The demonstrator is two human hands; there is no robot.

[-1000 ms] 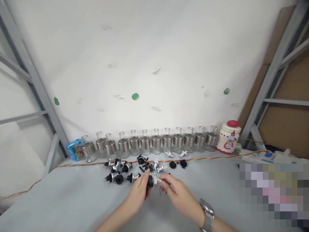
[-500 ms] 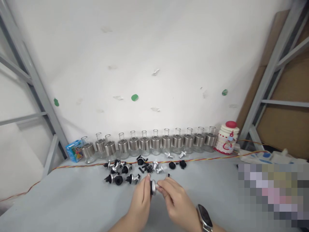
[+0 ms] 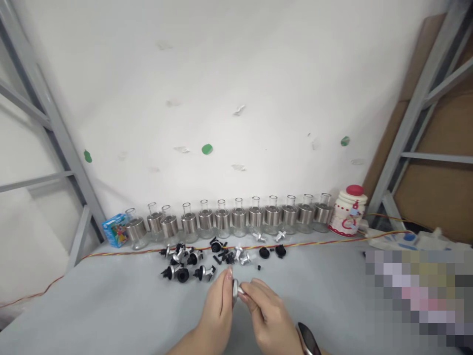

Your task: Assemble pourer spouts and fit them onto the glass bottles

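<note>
A silver and black bottle pourer (image 3: pixel 235 289) is held between my two hands, low in the middle of the view. My left hand (image 3: pixel 217 308) closes around its black side, and that part is mostly hidden behind the fingers. The thumb and fingertips of my right hand (image 3: pixel 269 309) pinch its light spout end. Just beyond my hands lies a loose group of similar pourers (image 3: pixel 202 272) and silver spouts (image 3: pixel 246 258). A black ring-shaped part (image 3: pixel 183 275) and black caps (image 3: pixel 280 251) rest among them.
Several glass bottles (image 3: pixel 189 224) with metal bands stand in a row along the wall. A blue box (image 3: pixel 116 230) is at their left end, a white jar with a red lid (image 3: pixel 347 212) at the right. A twisted red and yellow wire (image 3: pixel 314 243) crosses the grey table (image 3: pixel 111 301).
The pourer has turned a little, so less of its black side shows. Both hands stay closed on it, and my right wrist has shifted slightly left and down.
</note>
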